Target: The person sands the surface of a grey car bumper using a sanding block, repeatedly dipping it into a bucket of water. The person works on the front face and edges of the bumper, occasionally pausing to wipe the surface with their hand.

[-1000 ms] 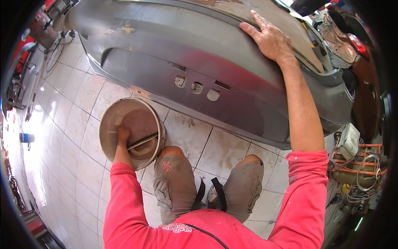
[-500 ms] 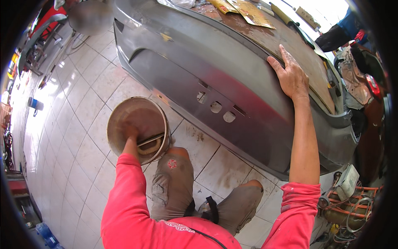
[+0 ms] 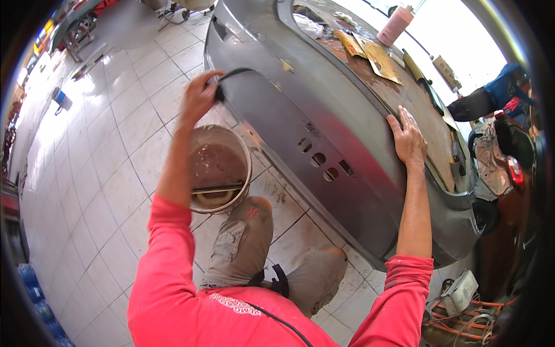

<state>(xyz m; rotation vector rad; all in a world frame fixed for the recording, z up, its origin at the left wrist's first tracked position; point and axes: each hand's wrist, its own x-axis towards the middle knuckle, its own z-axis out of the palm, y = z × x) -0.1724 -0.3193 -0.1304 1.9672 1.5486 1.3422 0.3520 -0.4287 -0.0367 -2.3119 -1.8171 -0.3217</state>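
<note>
My left hand (image 3: 198, 97) is closed on something dark (image 3: 219, 92) I cannot make out, at the left edge of the grey bumper (image 3: 266, 110), beside the curved recess. My right hand (image 3: 407, 140) lies on the bumper’s upper edge, fingers open and stretched out. The bumper has a reddish patch, round holes and rectangular slots. Beneath my left hand, a bucket (image 3: 222, 165) of murky reddish-brown water stands by my knee, with a long handled tool (image 3: 213, 195) in it.
A board (image 3: 435, 141) behind the bumper carries yellow sheets (image 3: 376, 61) and a pink bottle (image 3: 395, 26). Blue-clad legs or cloth (image 3: 491, 87) are at upper right. An orange-framed machine with hoses (image 3: 462, 312) sits at lower right. Blue bottles (image 3: 37, 295) line the left edge.
My left hand has come up out of the bucket to the bumper’s left edge, holding something dark. My right hand stays on the upper edge. The view has shifted and turned.
</note>
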